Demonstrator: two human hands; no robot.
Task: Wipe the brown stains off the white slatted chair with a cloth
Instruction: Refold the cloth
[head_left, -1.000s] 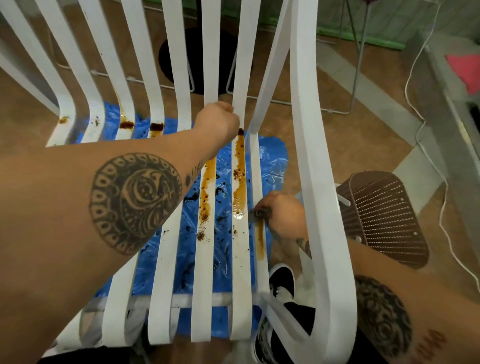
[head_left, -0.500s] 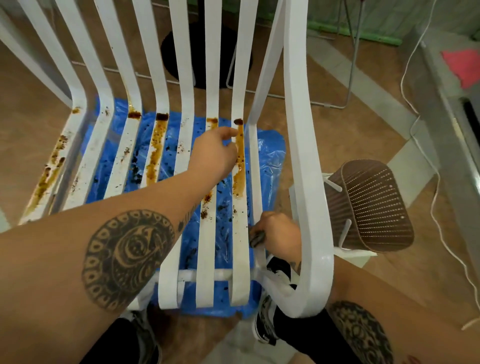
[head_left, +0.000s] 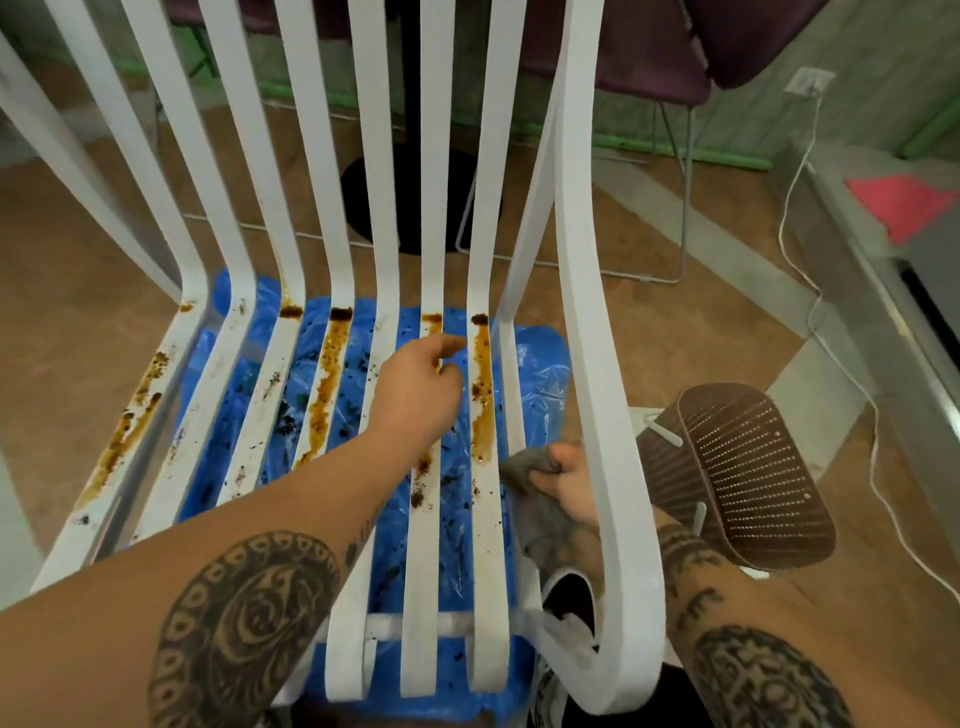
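Right hand (head_left: 574, 486) clutches a crumpled grey cloth (head_left: 527, 467) at the outermost seat slat of the white slatted chair (head_left: 587, 312), just beside a long brown stain (head_left: 482, 405). Left hand (head_left: 421, 387) hangs loosely curled over the middle slats, holding nothing, above blue plastic sheeting (head_left: 540, 374).

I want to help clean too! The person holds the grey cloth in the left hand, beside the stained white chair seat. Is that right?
No. The head view shows the grey cloth gripped in the right hand, not the left, beside the stained white chair seat. The left hand is over the seat, without a cloth.
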